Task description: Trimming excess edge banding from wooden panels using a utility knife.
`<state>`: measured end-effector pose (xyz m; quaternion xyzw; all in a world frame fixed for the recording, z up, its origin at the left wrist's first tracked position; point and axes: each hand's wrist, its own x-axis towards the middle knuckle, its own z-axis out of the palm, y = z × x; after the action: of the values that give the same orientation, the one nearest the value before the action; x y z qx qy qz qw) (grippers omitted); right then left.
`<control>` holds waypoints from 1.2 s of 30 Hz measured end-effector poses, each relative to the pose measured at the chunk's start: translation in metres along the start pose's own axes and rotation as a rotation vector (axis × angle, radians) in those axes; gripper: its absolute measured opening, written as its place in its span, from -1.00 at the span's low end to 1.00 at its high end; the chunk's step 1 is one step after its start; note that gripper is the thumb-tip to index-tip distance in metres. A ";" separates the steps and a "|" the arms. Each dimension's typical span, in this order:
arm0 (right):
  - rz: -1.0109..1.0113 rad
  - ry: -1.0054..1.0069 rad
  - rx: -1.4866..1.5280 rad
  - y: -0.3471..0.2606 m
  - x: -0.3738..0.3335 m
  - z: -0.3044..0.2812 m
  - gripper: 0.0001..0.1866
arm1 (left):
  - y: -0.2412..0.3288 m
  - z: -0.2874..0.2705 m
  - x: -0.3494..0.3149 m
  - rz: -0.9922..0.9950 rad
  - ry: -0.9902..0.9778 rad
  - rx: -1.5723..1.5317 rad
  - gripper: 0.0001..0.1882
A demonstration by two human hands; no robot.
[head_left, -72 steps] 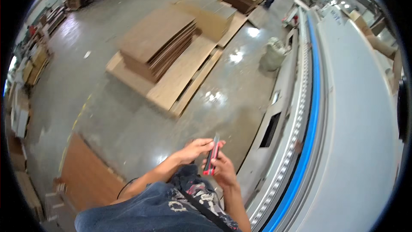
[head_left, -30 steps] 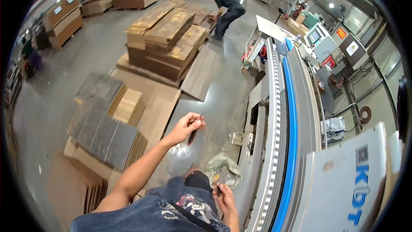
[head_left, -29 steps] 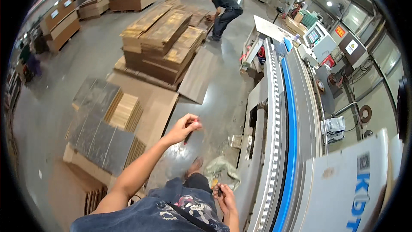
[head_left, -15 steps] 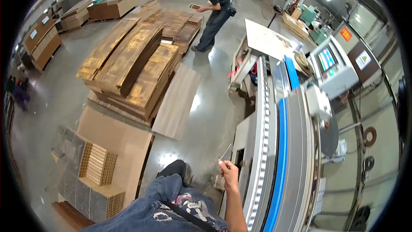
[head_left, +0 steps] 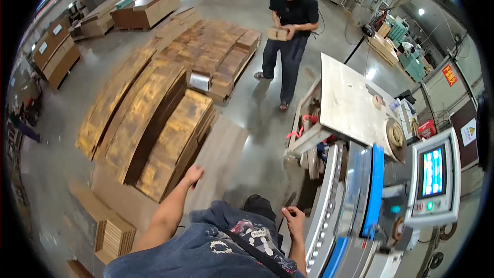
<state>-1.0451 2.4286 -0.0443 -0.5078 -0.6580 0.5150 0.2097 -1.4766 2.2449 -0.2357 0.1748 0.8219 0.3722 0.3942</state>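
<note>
My left hand (head_left: 194,175) is out in front of the stacks, fingers curled in, and nothing shows in it. Beneath and beside it lies a long grey-brown panel (head_left: 222,149) along the floor. At the machine side my right hand (head_left: 293,220) is closed in a pinch. What its fingertips hold, if anything, is too small to make out. The nearest thing to it is the long machine's roller track (head_left: 325,216), on its right. A co-worker (head_left: 293,15) stands ahead, facing me, with a small block of stacked wooden pieces (head_left: 278,34) in both hands.
Stacks of brown-stained boards (head_left: 149,108) rise on the left. A worktable (head_left: 350,98) extends from the machine's far end, with a lit control panel (head_left: 432,175) at right. Fluted board pieces (head_left: 117,238) lie at lower left. Grey floor (head_left: 247,92) runs between stacks and machine.
My view has shifted forward and right. My left hand has come into view; the thin pale stick seen in my right hand no longer shows clearly. The co-worker has turned toward me.
</note>
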 end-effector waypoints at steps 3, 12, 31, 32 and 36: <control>-0.001 -0.069 -0.106 -0.029 0.107 -0.004 -0.73 | 0.191 0.003 0.114 0.342 0.027 -0.350 -0.62; -0.161 -0.239 -0.338 -0.114 0.458 0.037 -0.63 | 0.510 -0.034 0.254 0.390 -0.046 -0.642 -0.68; 0.040 -0.466 -0.042 -0.409 0.963 0.233 -0.65 | 0.932 -0.213 0.598 1.240 -1.686 -0.589 -0.76; 0.058 -0.423 0.007 -0.426 0.986 0.236 -0.66 | 0.953 -0.223 0.622 1.255 -1.578 -0.629 -0.80; 0.169 -0.316 0.197 -0.467 1.081 0.240 -0.76 | 1.037 -0.243 0.716 1.318 -0.928 -0.864 -0.86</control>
<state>-1.8767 3.2939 0.0130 -0.4510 -0.5840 0.6661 0.1085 -2.1218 3.2317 0.2712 0.5779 0.1041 0.6895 0.4240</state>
